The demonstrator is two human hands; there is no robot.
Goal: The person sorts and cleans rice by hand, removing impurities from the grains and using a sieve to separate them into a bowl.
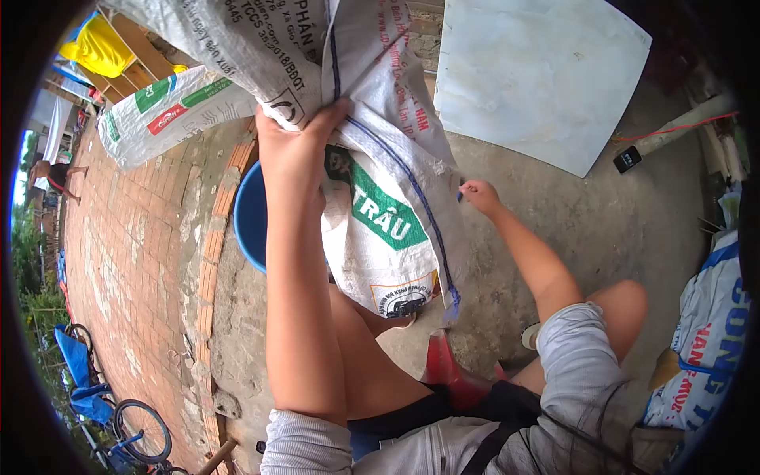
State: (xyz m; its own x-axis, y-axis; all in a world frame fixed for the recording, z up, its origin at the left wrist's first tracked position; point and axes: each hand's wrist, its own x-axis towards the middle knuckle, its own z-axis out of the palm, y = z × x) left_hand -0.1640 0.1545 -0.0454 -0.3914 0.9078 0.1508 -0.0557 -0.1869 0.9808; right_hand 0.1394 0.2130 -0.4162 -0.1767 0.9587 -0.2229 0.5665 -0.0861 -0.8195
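Clamped between thumb and fingers of the left hand (299, 138) is a white woven plastic sack (392, 178) with a green TRÂU panel and dark-blue seam, hanging before the person's legs. Curled fingers of the right hand (480, 197) are just beside its edge; a tiny dark item shows there, though whether it is held I cannot tell. Partly behind the left forearm stands a round blue plastic tub (248, 222); beyond the right hand lies a pale, smooth rectangular sheet (538, 79).

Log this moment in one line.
left hand: gripping white woven-plastic sack | right hand: closed beside sack, contents unclear | round blue tub: partly hidden
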